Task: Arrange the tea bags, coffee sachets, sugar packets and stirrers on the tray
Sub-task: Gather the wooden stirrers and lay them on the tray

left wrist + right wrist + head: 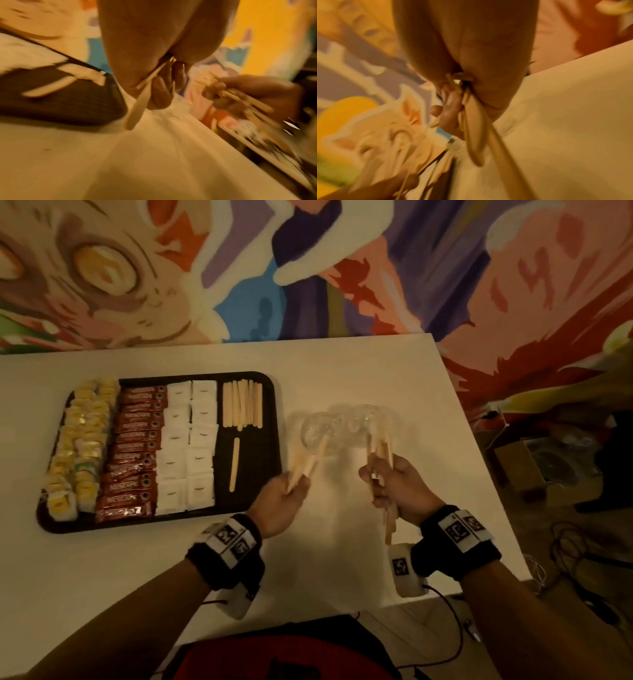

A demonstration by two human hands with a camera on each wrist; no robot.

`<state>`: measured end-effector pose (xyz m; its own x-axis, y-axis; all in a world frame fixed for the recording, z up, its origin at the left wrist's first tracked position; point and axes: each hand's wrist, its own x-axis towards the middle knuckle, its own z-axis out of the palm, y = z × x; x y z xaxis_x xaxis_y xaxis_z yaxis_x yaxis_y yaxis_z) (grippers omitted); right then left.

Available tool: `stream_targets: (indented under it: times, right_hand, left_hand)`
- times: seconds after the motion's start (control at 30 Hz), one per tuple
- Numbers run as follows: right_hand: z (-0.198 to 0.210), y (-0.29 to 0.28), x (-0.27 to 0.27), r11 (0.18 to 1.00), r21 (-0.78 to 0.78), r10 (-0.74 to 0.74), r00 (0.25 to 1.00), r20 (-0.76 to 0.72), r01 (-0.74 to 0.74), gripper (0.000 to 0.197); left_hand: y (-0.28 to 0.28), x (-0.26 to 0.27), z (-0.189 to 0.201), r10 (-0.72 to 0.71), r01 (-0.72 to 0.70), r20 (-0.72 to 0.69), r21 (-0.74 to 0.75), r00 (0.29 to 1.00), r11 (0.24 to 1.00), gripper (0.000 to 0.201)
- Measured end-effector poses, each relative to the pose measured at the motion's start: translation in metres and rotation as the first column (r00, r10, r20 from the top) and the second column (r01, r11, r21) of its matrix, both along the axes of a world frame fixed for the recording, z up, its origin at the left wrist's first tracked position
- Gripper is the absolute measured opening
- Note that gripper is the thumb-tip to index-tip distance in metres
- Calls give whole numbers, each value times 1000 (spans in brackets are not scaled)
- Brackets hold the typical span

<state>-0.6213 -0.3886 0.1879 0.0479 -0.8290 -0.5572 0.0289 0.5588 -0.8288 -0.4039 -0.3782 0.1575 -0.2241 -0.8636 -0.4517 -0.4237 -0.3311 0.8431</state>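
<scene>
A dark tray (270,405) on the white table holds rows of yellow tea bags (82,440), red coffee sachets (133,453) and white sugar packets (188,446). A row of wooden stirrers (242,404) lies at its far right, and a single stirrer (235,463) lies below them. My left hand (291,491) pinches a few stirrers (137,106) just right of the tray. My right hand (387,481) grips a bundle of stirrers (474,135) further right. Both wrist views are blurred.
Clear glass cups (342,429) stand on the table just beyond both hands. The table's right edge (479,460) drops to a floor with boxes and cables. A painted wall runs behind the table.
</scene>
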Motion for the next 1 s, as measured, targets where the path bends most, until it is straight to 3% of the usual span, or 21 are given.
stream_targets:
  times: [0.13, 0.27, 0.47, 0.7, 0.8, 1.0]
  right_hand:
    - [-3, -17, 60, 983, 6, 182, 983, 14, -182, 16]
    - [-13, -35, 115, 953, 91, 293, 956, -10, -291, 14]
    - [-29, -59, 170, 927, 248, 307, 948, -80, -279, 10]
    - [-51, -76, 191, 882, 358, 415, 864, -285, -306, 14]
    - [-55, -75, 197, 882, 352, 439, 819, -370, -314, 13]
    - [-58, -75, 201, 887, 336, 446, 776, -446, -316, 22]
  left_hand:
    - [-19, 52, 5, 332, -337, 70, 81, 941, 938, 29]
    - [-37, 78, 1, 441, -472, 176, 226, 880, 852, 18]
    - [-59, 87, -10, 272, -370, 300, 347, 914, 862, 16]
    - [-60, 94, -14, 195, -288, 245, 435, 950, 853, 34]
    - [-62, 97, -19, 197, -276, 222, 422, 955, 863, 41]
    - [-64, 95, -23, 234, -305, 223, 375, 946, 875, 37]
